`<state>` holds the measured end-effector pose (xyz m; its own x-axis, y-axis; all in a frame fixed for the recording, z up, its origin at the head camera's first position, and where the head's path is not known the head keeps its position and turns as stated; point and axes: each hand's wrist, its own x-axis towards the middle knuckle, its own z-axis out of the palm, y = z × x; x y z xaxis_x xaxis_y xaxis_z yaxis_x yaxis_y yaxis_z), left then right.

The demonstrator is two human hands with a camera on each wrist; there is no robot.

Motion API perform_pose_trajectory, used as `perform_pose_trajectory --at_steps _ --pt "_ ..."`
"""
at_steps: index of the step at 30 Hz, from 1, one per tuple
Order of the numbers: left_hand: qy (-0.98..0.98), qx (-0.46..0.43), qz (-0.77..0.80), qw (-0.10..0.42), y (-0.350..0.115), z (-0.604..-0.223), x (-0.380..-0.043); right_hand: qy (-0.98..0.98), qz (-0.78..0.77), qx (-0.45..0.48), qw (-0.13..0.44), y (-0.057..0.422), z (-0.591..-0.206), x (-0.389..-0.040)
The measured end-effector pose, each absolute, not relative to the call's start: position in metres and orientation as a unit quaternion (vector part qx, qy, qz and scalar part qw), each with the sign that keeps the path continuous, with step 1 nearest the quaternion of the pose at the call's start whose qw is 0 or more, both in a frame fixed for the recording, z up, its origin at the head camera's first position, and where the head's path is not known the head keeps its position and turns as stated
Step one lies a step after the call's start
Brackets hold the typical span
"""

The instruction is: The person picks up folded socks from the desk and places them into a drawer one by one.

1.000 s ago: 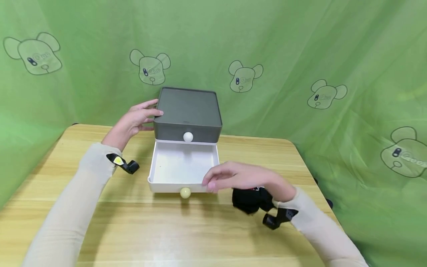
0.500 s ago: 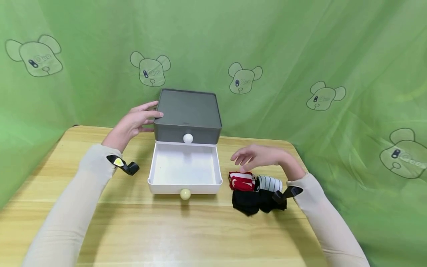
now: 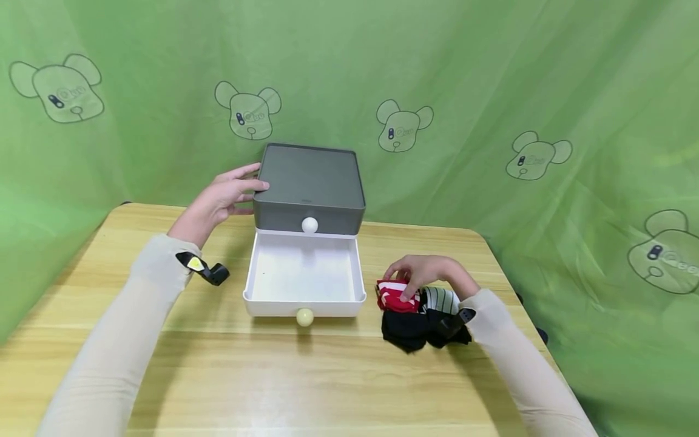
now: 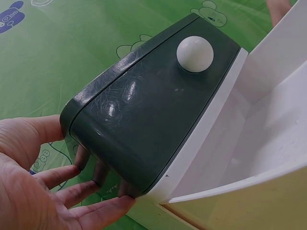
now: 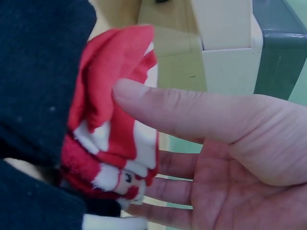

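Note:
A small drawer unit has a dark grey top section (image 3: 311, 176) with a white knob (image 3: 309, 225). Below it, a white drawer (image 3: 304, 267) with a pale yellow knob (image 3: 305, 317) is pulled out, its inside bare. My left hand (image 3: 218, 197) rests against the unit's left side, thumb at the top edge and fingertips along the side wall (image 4: 103, 167). At the right, my right hand (image 3: 428, 270) pinches a folded red-and-white sock (image 5: 112, 86), thumb on the near face and fingers behind. The sock lies among the other folded socks.
A white sock with dark stripes (image 3: 441, 300) lies right of the red one, partly under the wrist. Black socks (image 3: 406, 331) lie in front of both. A green curtain (image 3: 464, 73) hangs behind the wooden table (image 3: 262, 388).
My right hand has left the drawer's front edge, moved right over the socks, then come down and taken hold of the red-and-white one. My left hand has stayed at the unit.

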<state>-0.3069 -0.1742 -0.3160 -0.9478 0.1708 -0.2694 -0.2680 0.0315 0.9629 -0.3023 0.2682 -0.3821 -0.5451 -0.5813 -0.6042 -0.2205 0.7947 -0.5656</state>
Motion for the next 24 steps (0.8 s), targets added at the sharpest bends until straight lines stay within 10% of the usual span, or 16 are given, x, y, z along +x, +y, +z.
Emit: perform_pose_trajectory --at_steps 24 --pt "0.695 -0.038 0.701 0.157 -0.173 -0.316 -0.309 0.840 -0.267 -0.273 0.386 0.278 -0.395 -0.319"
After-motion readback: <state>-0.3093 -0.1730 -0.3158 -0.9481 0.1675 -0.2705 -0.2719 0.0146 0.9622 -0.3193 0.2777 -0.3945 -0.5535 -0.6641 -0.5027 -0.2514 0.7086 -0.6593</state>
